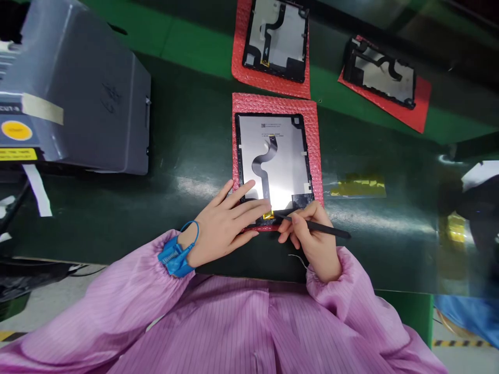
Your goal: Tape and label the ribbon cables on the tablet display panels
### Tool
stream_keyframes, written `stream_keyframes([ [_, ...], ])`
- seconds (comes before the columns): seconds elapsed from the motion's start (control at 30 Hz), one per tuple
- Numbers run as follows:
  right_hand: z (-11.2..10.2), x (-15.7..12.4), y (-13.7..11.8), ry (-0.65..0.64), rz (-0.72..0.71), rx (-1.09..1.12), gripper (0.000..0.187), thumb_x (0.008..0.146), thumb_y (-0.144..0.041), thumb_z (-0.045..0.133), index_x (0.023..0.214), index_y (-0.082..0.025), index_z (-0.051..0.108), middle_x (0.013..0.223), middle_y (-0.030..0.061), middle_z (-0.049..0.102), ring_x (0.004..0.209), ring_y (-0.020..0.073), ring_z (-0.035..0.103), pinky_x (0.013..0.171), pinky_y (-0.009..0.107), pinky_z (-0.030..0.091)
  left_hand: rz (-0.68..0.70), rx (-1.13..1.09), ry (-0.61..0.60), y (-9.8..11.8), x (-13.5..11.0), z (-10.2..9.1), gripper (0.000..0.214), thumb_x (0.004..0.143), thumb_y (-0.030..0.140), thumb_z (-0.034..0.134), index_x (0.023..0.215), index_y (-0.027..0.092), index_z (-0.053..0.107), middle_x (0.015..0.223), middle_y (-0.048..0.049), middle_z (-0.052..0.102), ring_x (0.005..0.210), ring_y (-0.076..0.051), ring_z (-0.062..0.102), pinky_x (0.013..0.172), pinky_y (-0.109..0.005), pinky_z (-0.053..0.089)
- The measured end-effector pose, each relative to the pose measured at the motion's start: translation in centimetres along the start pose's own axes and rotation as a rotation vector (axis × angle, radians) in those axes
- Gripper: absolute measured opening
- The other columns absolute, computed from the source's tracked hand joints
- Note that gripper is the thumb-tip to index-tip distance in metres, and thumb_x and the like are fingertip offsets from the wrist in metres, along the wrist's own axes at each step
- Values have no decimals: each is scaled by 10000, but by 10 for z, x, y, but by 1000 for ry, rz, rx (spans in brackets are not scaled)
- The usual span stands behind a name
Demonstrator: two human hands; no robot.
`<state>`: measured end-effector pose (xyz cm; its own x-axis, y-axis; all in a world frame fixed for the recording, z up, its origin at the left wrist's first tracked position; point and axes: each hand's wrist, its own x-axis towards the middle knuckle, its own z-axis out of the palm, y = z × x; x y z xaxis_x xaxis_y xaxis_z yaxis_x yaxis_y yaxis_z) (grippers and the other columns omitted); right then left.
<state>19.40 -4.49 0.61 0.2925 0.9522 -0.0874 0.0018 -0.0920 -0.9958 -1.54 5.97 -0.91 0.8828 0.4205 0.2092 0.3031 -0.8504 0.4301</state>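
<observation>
A tablet-sized display panel (288, 171) with a silvery back and black frame lies on a red bubble-wrap sheet (316, 150). A dark, curved flex cable (260, 166) runs down its back to a piece of yellow tape (268, 214) at the near edge. My left hand (226, 221) rests with fingers spread over the panel's near left corner, its fingertips by the yellow tape. In my right hand (315, 234) are slim black tweezers (325, 228), pinched between thumb and fingers. Their thin tip points left and reaches the tape's right side; whether it touches is unclear.
Farther back, a second panel (286, 39) and a third panel (384, 72) lie on red sheets. A strip with yellow tape pieces (358, 187) lies to the right. A large grey machine (97, 93) stands at left. A blue wrist strap (177, 257) circles my left wrist.
</observation>
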Motion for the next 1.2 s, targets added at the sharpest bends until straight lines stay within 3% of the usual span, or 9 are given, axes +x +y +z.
stream_keyframes([
  [0.7,-1,-1,-3,3,24,-148,296,1006,-437,669,835,-250,516,690,-21,756,394,92,572,369,213,434,65,35,0,-5,-3,2,351,1080,311,533,1410,270,644,1510,-27,630,1601,-357,297,1321,-621,207],
  [0.93,-9,-7,1,171,-56,-134,235,1022,-400,650,896,-257,512,726,-27,745,485,105,650,388,190,429,-2,21,-7,8,6,4,482,997,212,586,1462,332,613,1460,-32,640,1590,-395,293,1300,-714,147],
  [1.0,-11,-7,0,218,-117,-96,214,1033,-396,628,921,-262,505,739,-33,732,509,109,660,380,181,406,-47,-72,11,10,0,-1,520,1005,202,568,1514,308,557,1509,-73,591,1603,-394,269,1301,-691,200],
  [1.07,-13,-8,-1,232,-153,-70,179,1041,-400,612,965,-268,518,756,-38,719,511,107,652,381,180,394,-148,-319,100,6,-18,-12,530,1055,306,551,1576,295,455,1590,-112,516,1587,-360,333,1284,-608,339],
  [1.13,-15,-8,-2,235,-166,-50,141,1057,-411,579,1026,-278,540,786,-33,720,515,109,651,392,188,397,-287,-691,253,-3,-48,-28,562,1061,581,503,1545,300,458,1561,-125,565,1452,-337,549,1171,-531,524],
  [1.2,-16,-9,-3,230,-170,-32,136,1075,-416,537,1051,-284,556,815,-21,730,526,112,658,407,198,405,-452,-1030,409,-15,-81,-45,770,955,870,329,1300,266,659,1251,-101,776,1148,-338,756,955,-514,665],
])
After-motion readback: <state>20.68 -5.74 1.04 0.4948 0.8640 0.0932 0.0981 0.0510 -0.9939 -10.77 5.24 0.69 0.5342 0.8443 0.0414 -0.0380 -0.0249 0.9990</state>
